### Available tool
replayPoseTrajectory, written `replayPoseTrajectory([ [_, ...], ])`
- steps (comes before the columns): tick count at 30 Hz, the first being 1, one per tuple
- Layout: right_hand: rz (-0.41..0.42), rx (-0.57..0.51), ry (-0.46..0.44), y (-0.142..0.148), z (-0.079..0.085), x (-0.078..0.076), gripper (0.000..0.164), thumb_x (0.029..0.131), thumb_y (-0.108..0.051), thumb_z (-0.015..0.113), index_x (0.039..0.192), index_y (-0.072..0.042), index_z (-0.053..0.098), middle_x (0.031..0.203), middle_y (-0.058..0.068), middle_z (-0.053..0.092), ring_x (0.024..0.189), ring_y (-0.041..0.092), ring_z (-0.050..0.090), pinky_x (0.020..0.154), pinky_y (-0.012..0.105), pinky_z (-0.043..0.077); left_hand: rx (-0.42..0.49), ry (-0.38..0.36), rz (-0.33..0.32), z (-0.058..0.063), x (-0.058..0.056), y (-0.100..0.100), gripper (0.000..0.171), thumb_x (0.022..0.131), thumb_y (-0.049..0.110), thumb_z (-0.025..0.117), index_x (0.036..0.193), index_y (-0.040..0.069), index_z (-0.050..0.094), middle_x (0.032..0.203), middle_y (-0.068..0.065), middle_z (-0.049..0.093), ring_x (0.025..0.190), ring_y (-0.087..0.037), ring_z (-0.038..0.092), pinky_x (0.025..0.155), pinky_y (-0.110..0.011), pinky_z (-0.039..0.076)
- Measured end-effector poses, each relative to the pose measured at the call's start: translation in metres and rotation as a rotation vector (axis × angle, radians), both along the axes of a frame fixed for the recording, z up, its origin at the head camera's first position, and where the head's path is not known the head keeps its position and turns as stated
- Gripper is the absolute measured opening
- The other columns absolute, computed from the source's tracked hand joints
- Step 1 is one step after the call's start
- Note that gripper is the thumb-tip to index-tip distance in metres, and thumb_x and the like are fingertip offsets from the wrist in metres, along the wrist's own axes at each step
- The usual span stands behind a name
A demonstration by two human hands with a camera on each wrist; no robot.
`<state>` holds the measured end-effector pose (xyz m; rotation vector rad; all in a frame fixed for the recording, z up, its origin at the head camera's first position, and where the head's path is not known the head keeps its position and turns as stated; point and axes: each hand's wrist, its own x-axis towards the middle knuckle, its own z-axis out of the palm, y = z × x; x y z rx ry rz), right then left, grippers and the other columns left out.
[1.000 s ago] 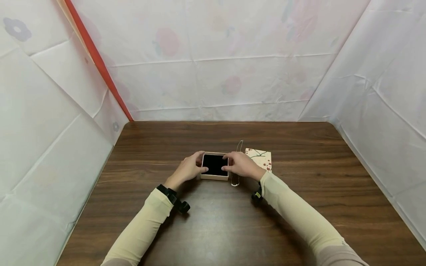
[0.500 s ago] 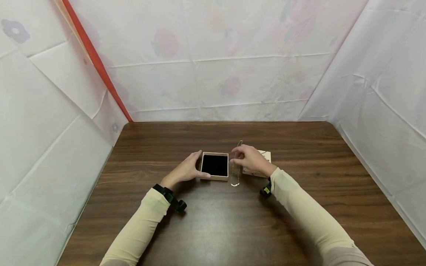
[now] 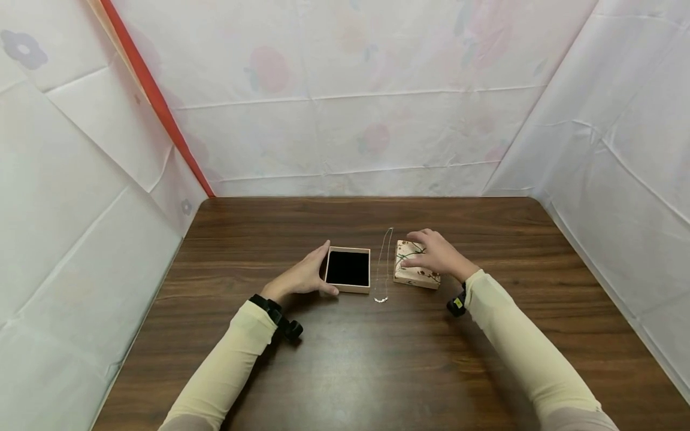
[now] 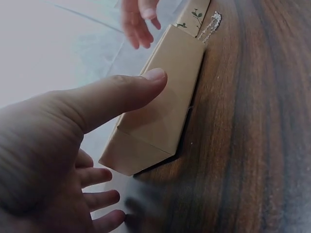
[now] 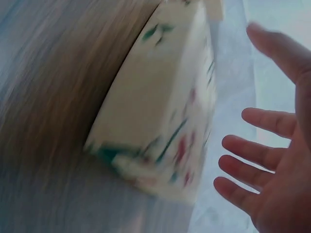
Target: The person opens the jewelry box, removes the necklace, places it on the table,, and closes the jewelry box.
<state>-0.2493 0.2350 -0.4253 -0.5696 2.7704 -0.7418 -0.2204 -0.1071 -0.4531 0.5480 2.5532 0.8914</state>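
A small tan jewelry box [image 3: 348, 289] stands open-topped at mid-table, its inside lined with a black pad [image 3: 347, 267]. My left hand [image 3: 302, 275] spans its left side, thumb along the front wall and a fingertip by the back left corner. The left wrist view shows that thumb [image 4: 131, 92] over the plain wall, the other fingers loosely apart. To the right a thin necklace [image 3: 381, 299] lies stretched out on the table. Over the cream box lid [image 3: 417, 280], printed with branches and flowers, my right hand [image 3: 439, 254] hovers with spread fingers, holding nothing.
The dark wood table [image 3: 345, 365] ends at a white curtain [image 3: 345, 143] behind, with more pale sheeting at both sides. A red strip [image 3: 156, 96] runs up the left corner.
My right hand has left the box's right side and moved right, past the necklace, to above the lid. The left hand stays by the box, its thumb lower on the front edge.
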Motion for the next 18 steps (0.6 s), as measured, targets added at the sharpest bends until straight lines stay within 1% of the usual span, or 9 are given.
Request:
replayPoseTrajectory([
  [2, -0.002, 0.044, -0.014, 0.006, -0.004, 0.0, 0.087, 0.081, -0.05, 0.075, 0.147, -0.004, 0.041, 0.15, 0.026, 0.035, 0.138, 0.046, 0.033, 0.104, 0.063, 0.036, 0.005, -0.001, -0.008, -0.001, -0.002, 0.0, 0.123, 0.074, 0.037, 0.085, 0.157, 0.006, 0.0, 0.165, -0.013, 0.004, 0.151, -0.034, 0.011, 0.119, -0.053, 0.02],
  [7, 0.017, 0.127, -0.036, 0.014, -0.012, 0.001, 0.106, 0.075, -0.056, 0.078, 0.152, -0.001, 0.03, 0.152, 0.029, 0.029, 0.139, 0.049, 0.031, 0.106, 0.064, 0.034, -0.006, 0.003, -0.021, -0.003, -0.002, 0.0, 0.122, 0.075, 0.036, 0.084, 0.157, 0.007, -0.001, 0.165, -0.012, 0.003, 0.152, -0.032, 0.011, 0.119, -0.052, 0.021],
  [10, 0.02, 0.129, -0.041, 0.016, -0.015, 0.003, 0.112, 0.072, -0.055, 0.08, 0.153, 0.0, 0.024, 0.154, 0.029, 0.026, 0.14, 0.049, 0.029, 0.108, 0.065, 0.031, -0.009, -0.001, -0.009, -0.003, -0.002, 0.001, 0.122, 0.075, 0.036, 0.084, 0.158, 0.009, -0.002, 0.165, -0.011, 0.004, 0.152, -0.031, 0.011, 0.119, -0.052, 0.021],
  [14, 0.035, 0.129, -0.029, 0.018, -0.018, 0.004, 0.12, 0.069, -0.054, 0.083, 0.155, -0.001, 0.018, 0.157, 0.027, 0.024, 0.142, 0.049, 0.025, 0.11, 0.066, 0.027, -0.01, 0.014, 0.005, -0.004, -0.001, 0.003, 0.122, 0.075, 0.036, 0.085, 0.157, 0.008, -0.001, 0.164, -0.014, 0.008, 0.151, -0.033, 0.012, 0.118, -0.052, 0.023],
  [18, 0.066, 0.171, 0.001, 0.018, -0.021, 0.004, 0.124, 0.067, -0.056, 0.083, 0.155, 0.0, 0.015, 0.156, 0.028, 0.025, 0.141, 0.05, 0.026, 0.11, 0.065, 0.027, -0.024, 0.027, 0.023, -0.006, 0.001, 0.004, 0.123, 0.074, 0.037, 0.085, 0.157, 0.007, 0.0, 0.164, -0.015, 0.01, 0.151, -0.035, 0.013, 0.118, -0.054, 0.023],
])
